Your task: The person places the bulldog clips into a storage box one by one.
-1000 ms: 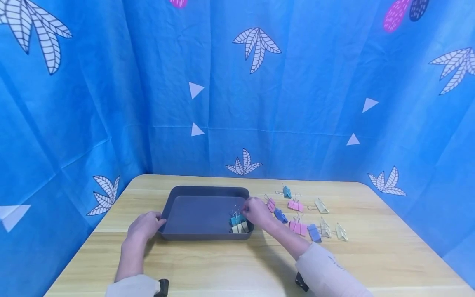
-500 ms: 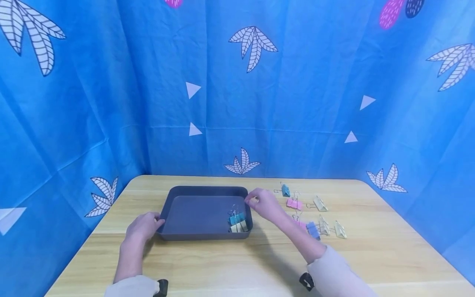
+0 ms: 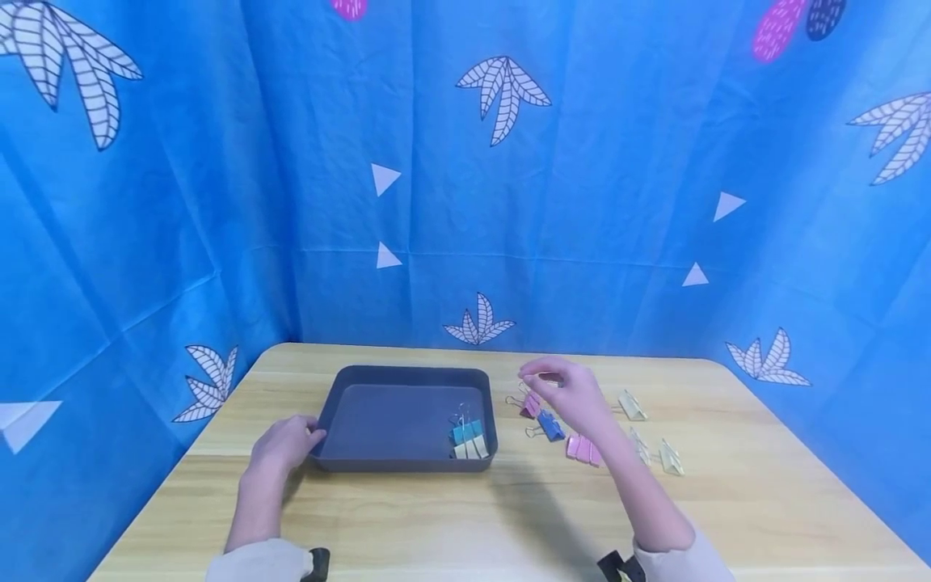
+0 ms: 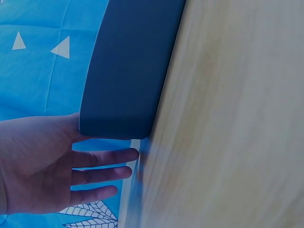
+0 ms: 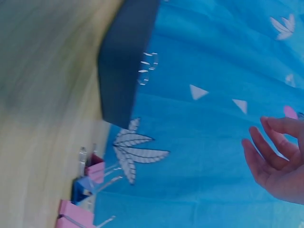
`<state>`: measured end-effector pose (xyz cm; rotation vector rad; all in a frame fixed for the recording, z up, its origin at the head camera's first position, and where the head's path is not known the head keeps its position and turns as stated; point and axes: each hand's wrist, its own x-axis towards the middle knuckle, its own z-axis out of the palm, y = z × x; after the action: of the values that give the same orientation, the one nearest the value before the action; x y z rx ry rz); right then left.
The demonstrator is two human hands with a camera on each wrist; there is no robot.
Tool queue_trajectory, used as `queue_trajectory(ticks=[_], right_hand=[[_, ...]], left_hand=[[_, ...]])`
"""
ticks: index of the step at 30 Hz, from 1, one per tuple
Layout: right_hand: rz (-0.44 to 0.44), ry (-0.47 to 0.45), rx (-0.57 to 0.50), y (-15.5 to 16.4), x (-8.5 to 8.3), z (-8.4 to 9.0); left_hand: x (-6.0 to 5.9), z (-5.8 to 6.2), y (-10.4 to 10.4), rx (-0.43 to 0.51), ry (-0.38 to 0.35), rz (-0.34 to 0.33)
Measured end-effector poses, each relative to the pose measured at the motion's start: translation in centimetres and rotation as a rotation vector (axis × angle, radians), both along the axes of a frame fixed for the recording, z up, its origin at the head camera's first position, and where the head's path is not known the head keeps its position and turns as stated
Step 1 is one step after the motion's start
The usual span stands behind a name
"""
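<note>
The left hand [image 3: 284, 443] is resting against the near left corner of the dark grey tray [image 3: 393, 372], which is sitting on the wooden surface [image 3: 451, 517]; in the left wrist view the fingers [image 4: 102, 157] are lying straight and slightly spread beside the tray's wall, with the thumb tucked behind the corner. The right hand [image 3: 570, 394] is hovering above the surface to the right of the tray, over a scatter of binder clips. Its fingers [image 3: 531, 373] are bending loosely with the tips drawn toward the thumb; in the right wrist view they are curling in the air with nothing plainly between them, and whether they are pinching anything cannot be told from the head view. Inside the tray, at its near right corner, a teal clip [image 3: 466, 430] and a cream clip [image 3: 469, 447] are standing together, touching, with their wire handles pointing up. On the surface just right of the tray, a pink clip [image 3: 530, 403] is lying below the right hand's fingertips, a blue clip [image 3: 550, 424] is lying just beside it, and a second pink clip [image 3: 583, 449] is lying nearer the person. Further right, three cream clips [image 3: 631, 405] are lying apart from one another, one of them partly hidden by the forearm. A blue patterned curtain [image 3: 465, 178] is hanging behind the surface.
</note>
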<state>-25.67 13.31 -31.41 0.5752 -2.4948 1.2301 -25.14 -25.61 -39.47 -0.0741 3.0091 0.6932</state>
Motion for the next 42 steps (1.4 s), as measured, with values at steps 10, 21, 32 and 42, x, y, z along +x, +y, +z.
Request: queue_trajectory(ticks=[10, 21, 32, 42], right_hand=[[-0.026, -0.047, -0.088, 3.0, 1.9, 0.7], [-0.097, -0.074, -0.062, 7.3, 2.6, 2.6], [-0.166, -0.067, 0.054, 13.8, 2.5, 3.4], [-0.177, -0.121, 0.263, 18.4, 1.5, 1.6]], left_hand=[[-0.3, -0.6, 0.8, 0.005, 0.011, -0.029], [-0.3, -0.5, 1.0, 0.012, -0.018, -0.016], [0.0, 0.2, 0.0, -0.017, -0.016, -0.019], [0.0, 0.3, 0.2, -0.006, -0.018, -0.021]])
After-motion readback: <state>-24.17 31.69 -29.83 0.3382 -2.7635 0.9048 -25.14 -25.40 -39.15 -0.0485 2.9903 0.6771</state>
